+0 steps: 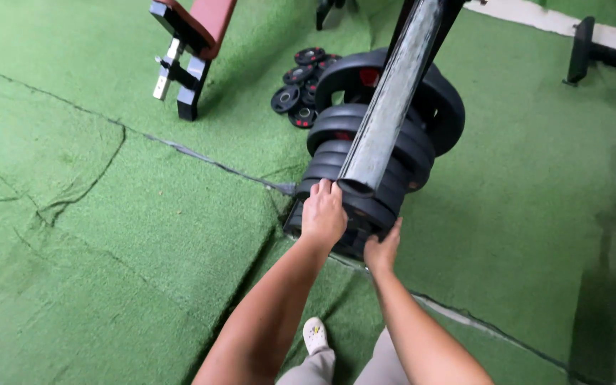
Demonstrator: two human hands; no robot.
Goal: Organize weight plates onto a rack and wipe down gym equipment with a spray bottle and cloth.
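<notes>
From the head camera, looking down: a big stack of black weight plates (376, 153) stands on edge on the green floor mat (108, 214), leaning together so they do not roll away. The left hand (324, 214) lies on top of the nearest plate, fingers curled over its rim. The right hand (383, 249) holds the same plate lower down, fingers wrapped under its edge — two hands, because it looks heavy. A grey metal bar (390, 100) slants over the stack. Behind the stack lie small plates (301, 78), flat on the mat. Left of them stands a red bench (190, 43).
</notes>
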